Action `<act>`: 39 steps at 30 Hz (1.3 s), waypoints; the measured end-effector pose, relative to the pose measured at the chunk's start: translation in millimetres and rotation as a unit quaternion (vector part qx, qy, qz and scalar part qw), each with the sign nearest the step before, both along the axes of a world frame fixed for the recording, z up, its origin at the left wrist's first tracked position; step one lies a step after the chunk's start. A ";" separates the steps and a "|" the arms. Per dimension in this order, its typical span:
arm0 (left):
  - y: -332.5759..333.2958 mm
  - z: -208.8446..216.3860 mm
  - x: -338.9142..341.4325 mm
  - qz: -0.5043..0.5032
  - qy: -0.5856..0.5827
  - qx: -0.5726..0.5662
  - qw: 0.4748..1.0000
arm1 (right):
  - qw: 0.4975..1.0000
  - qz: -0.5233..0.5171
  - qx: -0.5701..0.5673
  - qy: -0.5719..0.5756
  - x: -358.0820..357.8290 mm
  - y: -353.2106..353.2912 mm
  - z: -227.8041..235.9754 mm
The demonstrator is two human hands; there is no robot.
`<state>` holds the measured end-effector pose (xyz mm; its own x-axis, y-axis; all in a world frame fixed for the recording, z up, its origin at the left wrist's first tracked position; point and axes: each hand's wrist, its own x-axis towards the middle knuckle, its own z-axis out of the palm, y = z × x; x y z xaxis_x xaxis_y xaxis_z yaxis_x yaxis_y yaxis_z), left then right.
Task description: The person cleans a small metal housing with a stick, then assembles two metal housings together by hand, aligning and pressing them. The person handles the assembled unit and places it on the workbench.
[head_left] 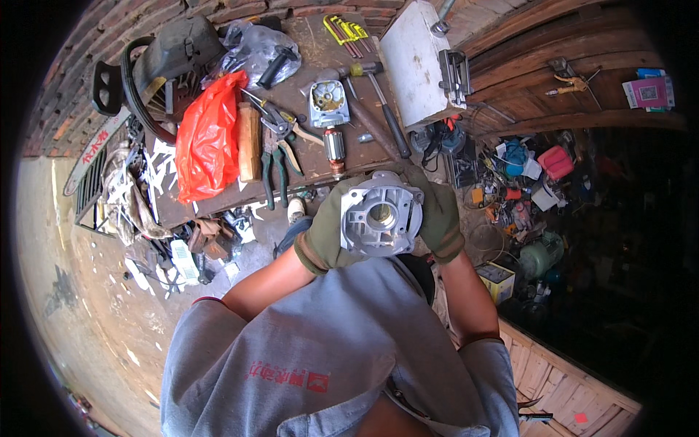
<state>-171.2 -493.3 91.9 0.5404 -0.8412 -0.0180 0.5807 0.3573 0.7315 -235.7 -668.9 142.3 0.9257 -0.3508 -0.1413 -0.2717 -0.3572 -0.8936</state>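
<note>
- Two gloved hands, head view: left hand (325, 231) and right hand (439, 216) clasp one grey cast-metal housing (381, 216) from either side, fingers wrapped round its edges, near the person's chest, above the near edge of the desk (313, 156).
- Far on desk: motor armature (334, 148), pliers (279, 153), hammer (382, 102).
- Left on desk: red plastic bag (207, 138).

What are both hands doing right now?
Left hand: gloved, closed on the grey metal housing.
Right hand: gloved, gripping the same housing's other side.
</note>
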 end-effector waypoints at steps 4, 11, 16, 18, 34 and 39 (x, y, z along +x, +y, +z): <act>6.9 6.2 4.7 0.005 -0.143 0.088 0.986 | 0.999 0.011 -0.044 -0.010 -4.7 -1.2 0.7; 9.0 -5.3 13.4 -0.091 0.001 0.020 0.996 | 0.999 -0.004 -0.041 0.015 -3.5 -6.1 4.5; 4.0 2.2 20.3 -0.162 0.274 -0.110 0.941 | 0.992 0.097 -0.081 -0.016 -12.8 -23.2 3.4; -0.8 9.2 19.5 -0.121 0.151 -0.010 0.981 | 0.878 0.205 -0.352 -0.252 -7.2 -35.4 -16.3; -73.8 -8.7 -118.3 0.166 0.104 0.204 0.959 | 0.930 0.340 -0.139 0.001 -43.8 -97.3 -56.6; -65.1 9.8 -129.8 0.185 0.123 0.193 0.956 | 0.914 0.372 -0.101 -0.125 -42.1 -87.2 -53.7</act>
